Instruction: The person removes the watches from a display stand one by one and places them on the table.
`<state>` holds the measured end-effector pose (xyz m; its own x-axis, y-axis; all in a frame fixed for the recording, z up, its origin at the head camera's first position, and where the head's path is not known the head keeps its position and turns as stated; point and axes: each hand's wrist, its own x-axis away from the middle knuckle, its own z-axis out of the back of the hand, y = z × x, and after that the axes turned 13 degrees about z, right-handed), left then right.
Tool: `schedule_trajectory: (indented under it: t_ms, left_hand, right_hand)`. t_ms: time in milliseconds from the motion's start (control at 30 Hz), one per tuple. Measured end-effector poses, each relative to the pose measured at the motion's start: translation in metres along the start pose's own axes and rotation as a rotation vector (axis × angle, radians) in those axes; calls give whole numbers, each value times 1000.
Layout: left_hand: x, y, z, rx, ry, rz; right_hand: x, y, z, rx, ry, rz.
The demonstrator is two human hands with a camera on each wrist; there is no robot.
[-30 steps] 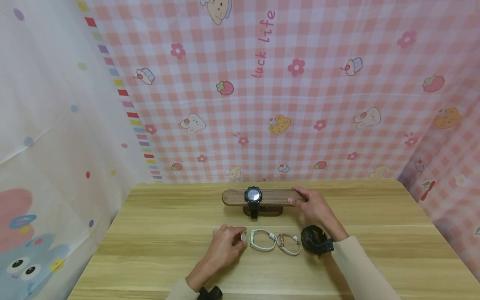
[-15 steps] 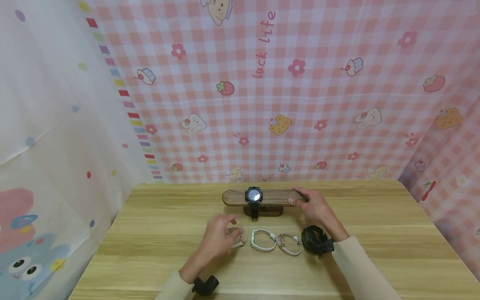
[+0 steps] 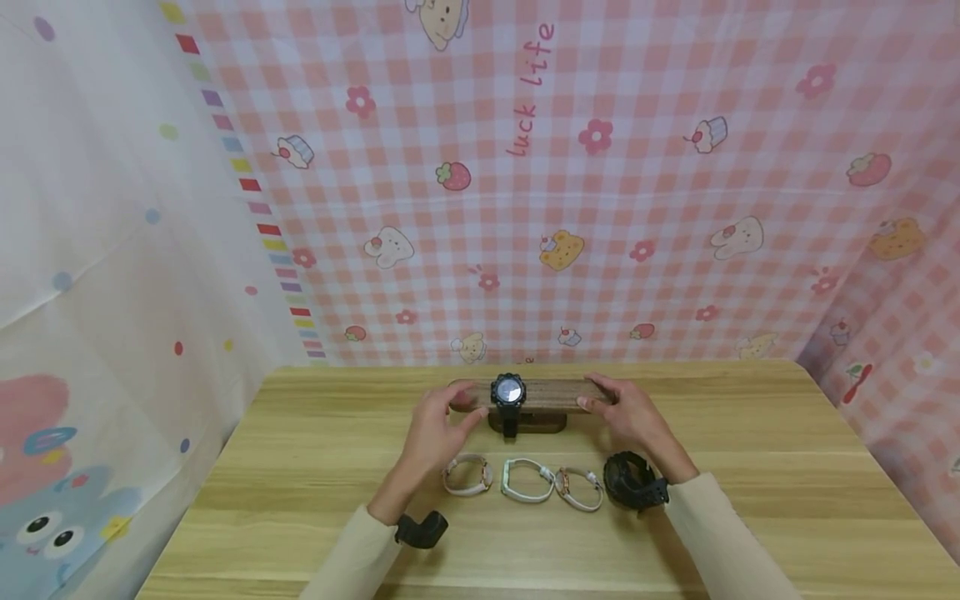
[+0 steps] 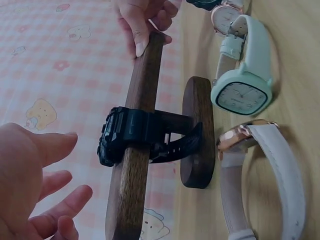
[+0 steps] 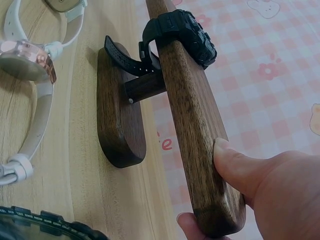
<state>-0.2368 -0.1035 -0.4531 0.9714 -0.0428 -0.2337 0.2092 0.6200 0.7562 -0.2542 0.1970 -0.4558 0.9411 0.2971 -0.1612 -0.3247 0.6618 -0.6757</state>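
Nearest my edge of the table [image 3: 300, 500], four loose watches lie in a row: a pink-strapped watch [image 3: 467, 476], a mint watch [image 3: 527, 481], a rose-gold watch [image 3: 577, 488] and a black watch [image 3: 628, 481] just beside my right wrist. Beyond them, toward the middle of the far edge, stands the wooden watch stand [image 3: 529, 395] with a black sports watch [image 3: 507, 392] strapped around its bar. My right hand [image 3: 633, 414] grips the bar's right end, thumb on top and fingers curled beneath. My left hand [image 3: 433, 429] hangs by the bar's left end, fingers spread and relaxed, holding nothing; whether it touches the wood I cannot tell.
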Motion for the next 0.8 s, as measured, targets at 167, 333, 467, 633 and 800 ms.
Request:
schedule_trajectory:
  t_ms: [167, 333, 467, 633, 800]
  left_hand:
    - [-6, 3, -6, -10, 7, 39]
    - [-10, 7, -9, -49, 3, 94]
    - [-14, 9, -13, -87, -18, 111]
    - [-19, 10, -19, -164, -45, 126]
    - [-21, 13, -26, -217, -46, 103]
  right_hand:
    - [0, 0, 1, -4, 8, 4]
    - [0, 0, 1, -11, 4, -1]
    - [1, 1, 1, 0, 4, 9]
    - [0, 0, 1, 6, 4, 12]
    - [-1, -1, 1, 9, -1, 12]
